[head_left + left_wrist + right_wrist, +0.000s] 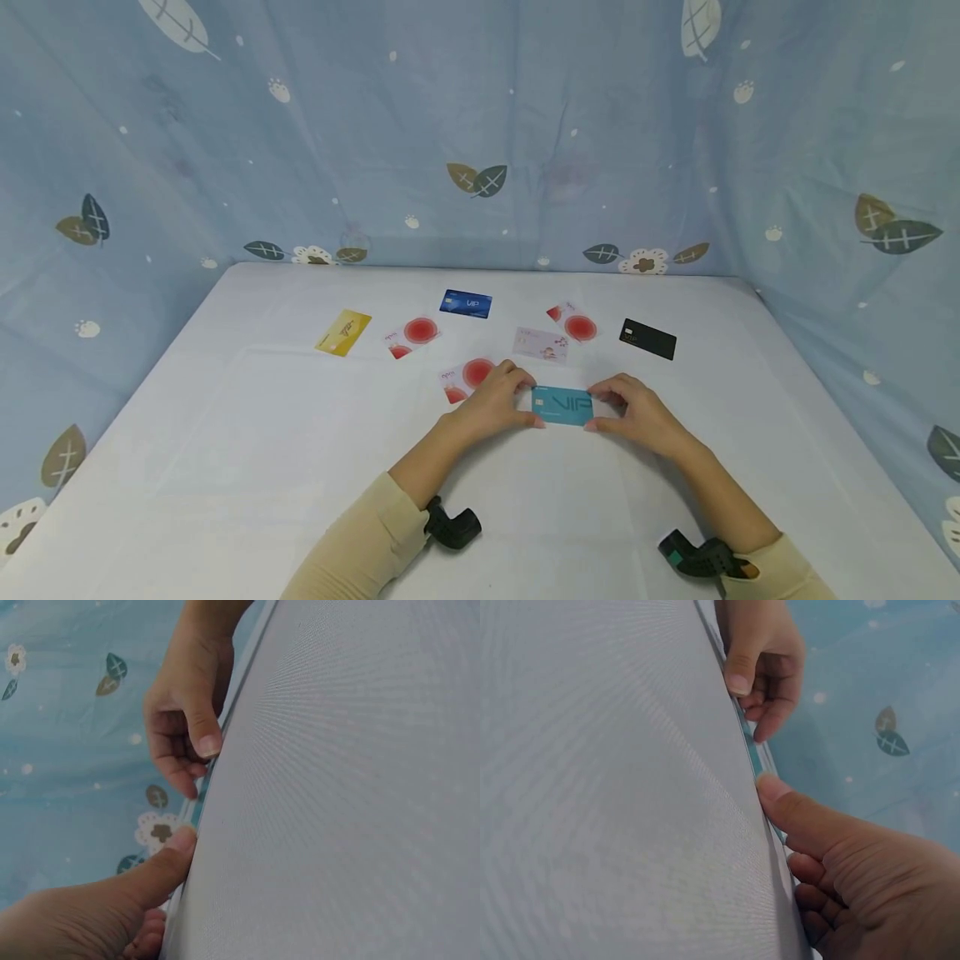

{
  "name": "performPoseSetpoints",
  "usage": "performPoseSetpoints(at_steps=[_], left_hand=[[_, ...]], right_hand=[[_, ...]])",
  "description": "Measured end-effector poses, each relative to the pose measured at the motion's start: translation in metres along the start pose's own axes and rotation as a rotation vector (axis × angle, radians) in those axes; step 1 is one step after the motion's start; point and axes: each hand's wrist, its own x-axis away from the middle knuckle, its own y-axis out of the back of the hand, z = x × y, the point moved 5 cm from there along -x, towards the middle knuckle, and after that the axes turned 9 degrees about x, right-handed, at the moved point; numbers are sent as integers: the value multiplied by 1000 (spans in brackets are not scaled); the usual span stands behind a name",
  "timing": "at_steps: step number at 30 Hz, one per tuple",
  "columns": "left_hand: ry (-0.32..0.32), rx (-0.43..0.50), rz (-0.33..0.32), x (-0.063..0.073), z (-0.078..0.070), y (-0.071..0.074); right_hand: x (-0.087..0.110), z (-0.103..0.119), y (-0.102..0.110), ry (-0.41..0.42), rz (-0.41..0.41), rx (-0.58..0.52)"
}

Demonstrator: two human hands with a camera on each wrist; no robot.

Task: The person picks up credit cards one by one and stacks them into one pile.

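Note:
A teal VIP card (561, 405) lies flat on the white table or just above it; I cannot tell which. My left hand (495, 402) holds the card's left end, its thumb at the near corner and a finger at the far one. On the opposite end my right hand (637, 417) grips the corners the same way. Both wrist views show the card only as a thin teal edge, with the left hand's thumb (161, 870) and the right hand's thumb (799, 814) against it. A card with a red circle (456, 392) is partly covered by the left hand.
Beyond the hands lie a yellow card (343, 332), a blue VIP card (467, 304), a black VIP card (648, 339), a pale pink card (540, 344) and two more red-circle cards (420, 331). Blue patterned cloth (480, 100) stands around the white table (225, 467).

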Motion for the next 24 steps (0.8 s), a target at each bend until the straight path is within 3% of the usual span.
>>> performPoseSetpoints(at_steps=[13, 24], left_hand=[[3, 28, 30, 0, -2, 2], [-35, 106, -4, 1, -2, 1]], right_hand=[[-2, 2, -1, -32, 23, -60], [-1, 5, -4, -22, 33, -153]])
